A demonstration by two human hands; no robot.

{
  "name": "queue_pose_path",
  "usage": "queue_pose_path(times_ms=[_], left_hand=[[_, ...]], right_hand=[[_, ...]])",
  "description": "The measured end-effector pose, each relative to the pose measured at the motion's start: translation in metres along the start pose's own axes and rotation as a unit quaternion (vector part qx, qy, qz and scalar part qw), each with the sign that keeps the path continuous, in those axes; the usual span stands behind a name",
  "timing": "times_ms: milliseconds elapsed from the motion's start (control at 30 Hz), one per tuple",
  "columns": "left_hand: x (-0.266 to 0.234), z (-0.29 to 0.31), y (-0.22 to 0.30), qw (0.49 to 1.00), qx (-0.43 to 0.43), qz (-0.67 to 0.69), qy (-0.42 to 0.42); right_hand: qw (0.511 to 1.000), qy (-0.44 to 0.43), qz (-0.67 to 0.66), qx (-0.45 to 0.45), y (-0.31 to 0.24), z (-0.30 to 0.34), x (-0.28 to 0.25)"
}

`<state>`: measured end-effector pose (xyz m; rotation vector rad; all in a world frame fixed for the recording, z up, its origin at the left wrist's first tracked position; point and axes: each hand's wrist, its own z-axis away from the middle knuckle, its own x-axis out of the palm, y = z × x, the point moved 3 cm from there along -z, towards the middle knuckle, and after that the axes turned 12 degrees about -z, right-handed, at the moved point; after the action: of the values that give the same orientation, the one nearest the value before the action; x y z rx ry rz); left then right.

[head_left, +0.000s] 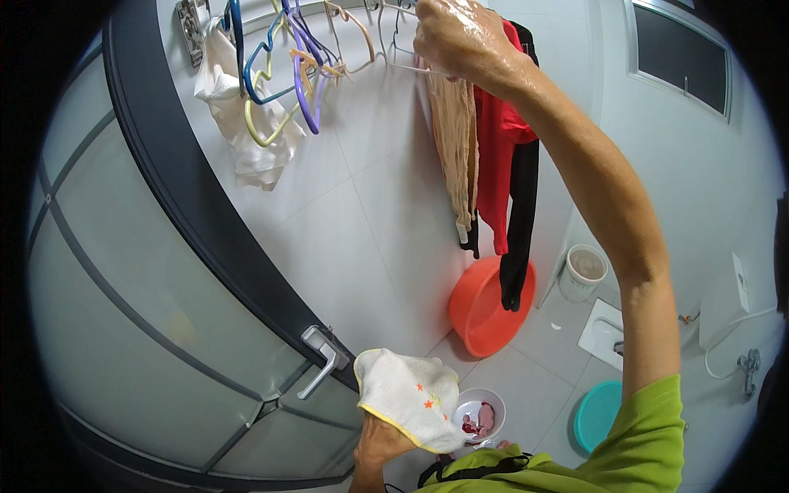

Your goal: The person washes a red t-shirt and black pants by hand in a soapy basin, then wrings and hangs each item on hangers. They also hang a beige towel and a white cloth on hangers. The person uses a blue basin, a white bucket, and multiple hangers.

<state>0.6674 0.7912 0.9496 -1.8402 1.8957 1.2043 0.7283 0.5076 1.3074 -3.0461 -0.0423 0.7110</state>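
White terry washcloth with yellow edging and small orange star prints (408, 398) is being held low in the view, near the bottom edge, just beside the grey metal door handle (325, 360) of the frosted glass door with a dark curved frame (164, 189). The cloth is being gripped from below by the left hand (380, 448), whose fingers are closed into the fabric.

Largest in the view, the door is occupying the left side. A round orange plastic basin (481, 316) is being seen leaning against the white tiled wall (362, 197), with a black garment (519, 222), a red garment (496, 164) and a beige garment (456, 140) hanging above it. A thin wire hanger (403, 64) near the top is being grasped by the raised, wet right hand (460, 37), fingers closed. Coloured plastic hangers (288, 78) are being kept beside it, in front of a cream cloth (246, 135). A small white bowl with pink contents (479, 415) is being seen on the floor, just beside the washcloth.
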Motion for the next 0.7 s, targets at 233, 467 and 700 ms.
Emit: queue_pose_path(times_ms=[233,467,700], left_hand=[[-0.004,-0.001,-0.006,0.997,-0.05,0.021,0.061],[0.001,0.006,-0.009,0.99,-0.089,0.037,0.1],[0.001,0.006,-0.005,0.987,-0.094,0.038,0.121]], right_hand=[[0.967,0.201,-0.107,-0.115,-0.055,0.009,-0.033],[0.99,0.025,-0.118,-0.079,-0.069,-0.001,-0.007],[0.996,0.056,-0.064,-0.004,-0.048,-0.006,-0.015]])
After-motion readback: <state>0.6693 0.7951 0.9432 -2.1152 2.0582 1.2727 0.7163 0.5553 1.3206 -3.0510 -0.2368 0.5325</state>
